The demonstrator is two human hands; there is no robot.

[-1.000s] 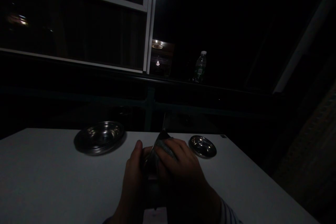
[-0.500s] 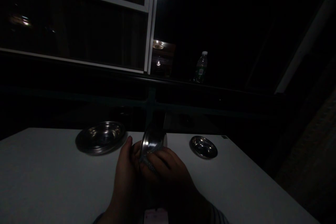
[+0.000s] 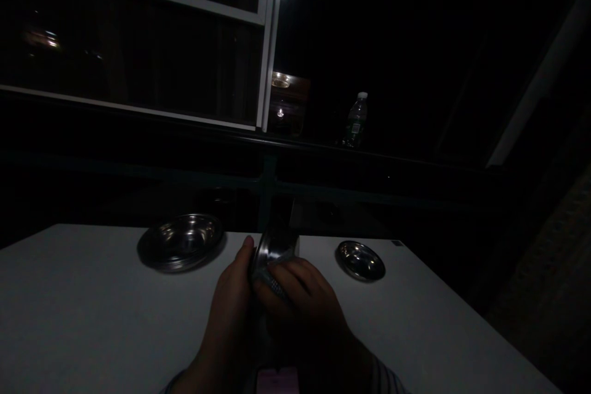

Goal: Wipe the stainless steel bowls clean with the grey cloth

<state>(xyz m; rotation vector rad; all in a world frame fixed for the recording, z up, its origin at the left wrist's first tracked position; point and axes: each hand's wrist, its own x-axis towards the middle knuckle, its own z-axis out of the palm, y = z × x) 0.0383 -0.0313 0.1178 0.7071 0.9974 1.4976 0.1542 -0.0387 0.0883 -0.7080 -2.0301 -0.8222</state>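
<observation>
Over the middle of the white table, a shiny metal bowl is tipped on its side between my hands. My left hand is closed on the bowl's left side, its thumb up along the rim and its other fingers mostly hidden. A greyish patterned cloth is bunched under the fingers of my right hand, which press it against the bowl's outer side. To the left lies a stack of metal dishes, and a single small metal dish sits to the right.
The white table ends at a far edge behind the dishes. A phone-like pink screen shows at the bottom. Beyond the table, a plastic bottle stands on a dark sill beside a white window frame. The room is very dim.
My left hand and the bowl have shifted slightly right, and the bowl has turned a little, with the left thumb now nearer its rim. Both hands keep their hold.
</observation>
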